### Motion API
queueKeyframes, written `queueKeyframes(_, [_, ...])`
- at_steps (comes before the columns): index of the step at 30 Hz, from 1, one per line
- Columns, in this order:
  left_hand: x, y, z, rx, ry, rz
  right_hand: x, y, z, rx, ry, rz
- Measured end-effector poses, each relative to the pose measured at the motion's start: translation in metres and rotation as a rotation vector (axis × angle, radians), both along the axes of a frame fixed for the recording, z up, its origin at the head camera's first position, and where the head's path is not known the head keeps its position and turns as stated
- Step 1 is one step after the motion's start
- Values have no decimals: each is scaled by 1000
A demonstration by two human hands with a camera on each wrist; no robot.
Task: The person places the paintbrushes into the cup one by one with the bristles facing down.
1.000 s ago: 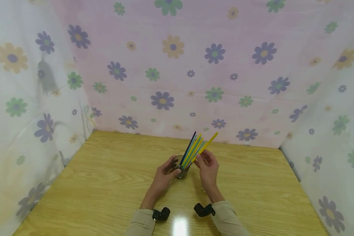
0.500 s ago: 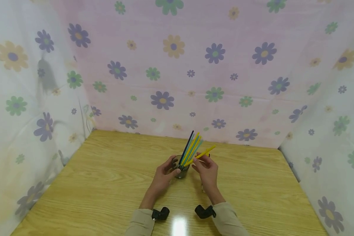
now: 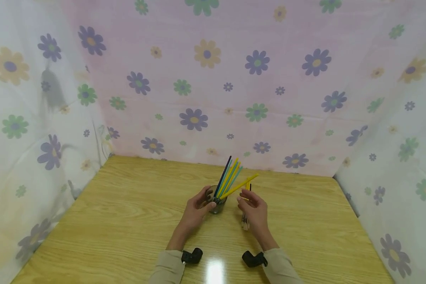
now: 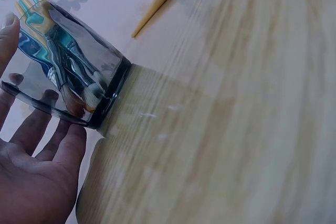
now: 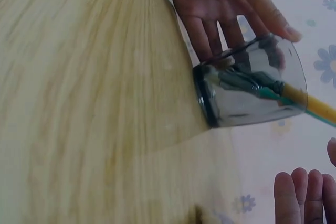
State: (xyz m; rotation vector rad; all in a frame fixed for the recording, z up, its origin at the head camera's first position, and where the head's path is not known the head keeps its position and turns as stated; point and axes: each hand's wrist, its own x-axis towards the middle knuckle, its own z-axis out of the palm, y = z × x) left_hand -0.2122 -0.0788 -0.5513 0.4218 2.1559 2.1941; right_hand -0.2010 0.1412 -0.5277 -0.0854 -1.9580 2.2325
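Observation:
My left hand [image 3: 194, 215] holds a clear glass cup [image 3: 217, 209] on the table, fingers round its far side and thumb at the rim. Several paintbrushes [image 3: 228, 177] with yellow, teal and dark blue handles stand in it, bristles down, as the left wrist view shows through the glass [image 4: 113, 59]. One yellow paintbrush [image 3: 243, 183] leans far out to the right over the rim. Just right of the cup, my right hand [image 3: 255, 211] hovers with relaxed fingers and nothing in them. Beneath it lie a few more paintbrushes [image 3: 245, 225], partly hidden by the hand.
The wood-grain table [image 3: 135, 205] runs back to a flowered curtain [image 3: 230, 71], which also hangs along both sides. Black wrist cameras [image 3: 192, 256] sit at the cuffs of both beige sleeves [image 3: 168, 268]. A bright reflection shows near the table's front.
The yellow paintbrush my right hand held has tipped lower to the right against the rim. That hand has released it and moved right, exposing the brushes on the table. My left hand stays put.

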Motion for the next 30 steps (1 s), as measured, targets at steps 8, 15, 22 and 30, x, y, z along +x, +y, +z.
queueKeyframes(8, [1,-2,1,14,-19,-2,-1,18,-8,17,-93,-67])
queueKeyframes(15, [0,1,0,-8,-13,-9,-3,38,-7,8,-196,-109])
queueKeyframes(22, [-1,-1,0,-3,-24,-11,-9,45,-12,106,-232,-103])
queueKeyframes(30, [-1,0,-1,-2,-51,-6,-12,46,-9,419,-229,-79])
